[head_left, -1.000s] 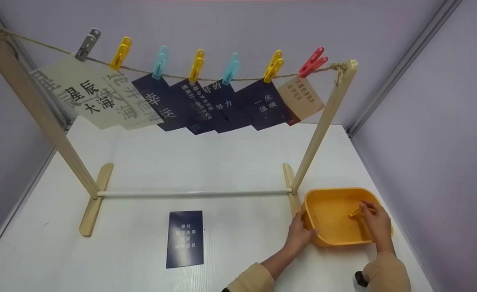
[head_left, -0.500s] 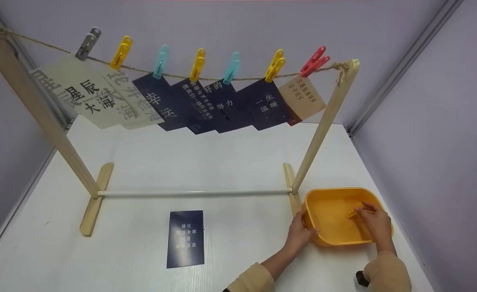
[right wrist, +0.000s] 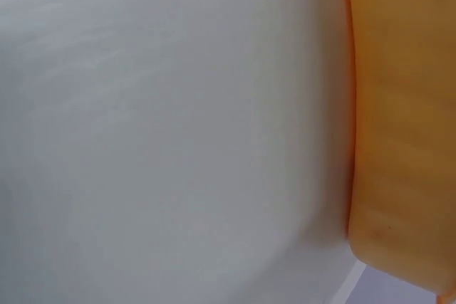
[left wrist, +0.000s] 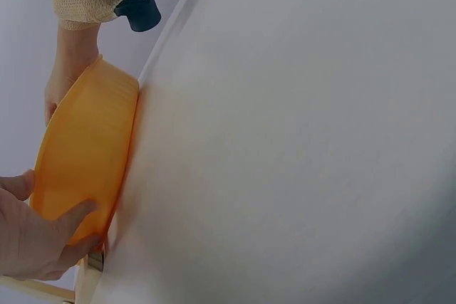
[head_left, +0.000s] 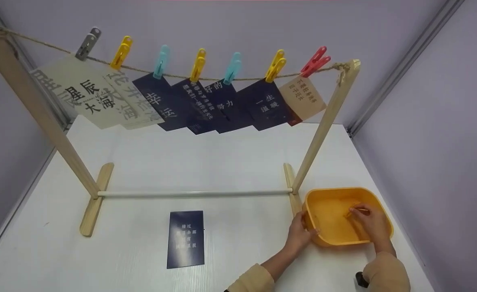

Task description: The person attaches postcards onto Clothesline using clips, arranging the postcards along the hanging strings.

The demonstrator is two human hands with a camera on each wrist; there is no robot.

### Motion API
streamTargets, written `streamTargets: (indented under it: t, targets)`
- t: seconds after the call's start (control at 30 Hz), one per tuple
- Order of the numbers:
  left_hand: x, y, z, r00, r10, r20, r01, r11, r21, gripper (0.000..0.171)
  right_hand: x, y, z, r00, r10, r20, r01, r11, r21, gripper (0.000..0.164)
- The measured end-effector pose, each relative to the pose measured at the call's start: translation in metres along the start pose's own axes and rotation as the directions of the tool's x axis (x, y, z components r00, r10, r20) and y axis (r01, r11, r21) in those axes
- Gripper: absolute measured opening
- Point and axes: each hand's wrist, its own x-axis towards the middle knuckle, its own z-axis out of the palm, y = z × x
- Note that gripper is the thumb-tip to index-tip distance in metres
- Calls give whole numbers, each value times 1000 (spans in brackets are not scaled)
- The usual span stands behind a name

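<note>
A yellow plastic basin (head_left: 328, 209) stands on the white table at the right. My left hand (head_left: 298, 234) holds its left side; in the left wrist view the thumb lies at the rim and the fingers (left wrist: 75, 218) lie along the outer wall. Inside the basin, my right hand (head_left: 374, 222) pinches a yellow clothespin (head_left: 348, 213), partly hidden by the fingers. The right wrist view has only the basin's outer wall (right wrist: 406, 126) and the table, not the hand. A dark blue card (head_left: 185, 239) with white writing lies flat, left of the hands.
A wooden frame (head_left: 317, 134) carries a twine line (head_left: 141, 72) above the table. Pale, dark blue and tan cards hang from it on grey, yellow, light blue and red clothespins (head_left: 314, 61). A white crossbar (head_left: 193, 194) joins the frame's feet. Walls border the table.
My right hand has shifted slightly within the basin, and the yellow clothespin in its fingers has turned and moved a little to the left. The left hand has stayed put.
</note>
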Motion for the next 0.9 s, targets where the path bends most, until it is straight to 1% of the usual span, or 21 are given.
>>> streamTargets:
  t: [0.03,0.1,0.17,0.27,0.33,0.47,0.53,0.7,0.77,0.83,0.9]
  targets:
    - [0,0,0,1000,-2,0,2,1000,-2,57,1,-1,0,1000,-2,5,3,999,-42,21]
    - [0,0,0,1000,-3,-2,3,1000,0,57,1,-2,0,999,27,19,-25,994,-103,22]
    - [0,0,0,1000,-2,-3,2,1000,1,57,1,-4,0,998,41,41,-33,986,-162,23]
    - [-1,0,0,1000,1,-5,-1,1000,0,57,0,-6,0,996,26,81,-7,974,-226,20]
    - [-1,0,-1,1000,3,-4,-3,1000,-5,57,-1,-7,0,996,4,84,16,969,-245,18]
    - [-1,0,0,1000,-9,-3,9,1000,-13,57,-1,-7,0,999,-30,39,38,974,-222,18]
    - [-1,-1,0,1000,-3,-6,3,1000,-18,57,-1,-6,-1,999,-25,22,29,981,-193,21]
    - [-1,-1,1,1000,12,-7,-12,999,-43,56,-2,-6,-2,1000,8,-2,-8,990,-138,41]
    - [-1,-2,0,1000,8,-2,-8,998,-61,56,-2,-6,-1,999,12,-34,-15,995,-101,40]
    - [-1,-2,-2,1000,2,4,-2,997,-75,56,-2,-6,0,997,21,-74,-26,997,-67,35]
    - [-1,-2,-4,1000,-8,11,9,996,-88,57,-1,-4,1,992,68,-106,-68,998,3,35]
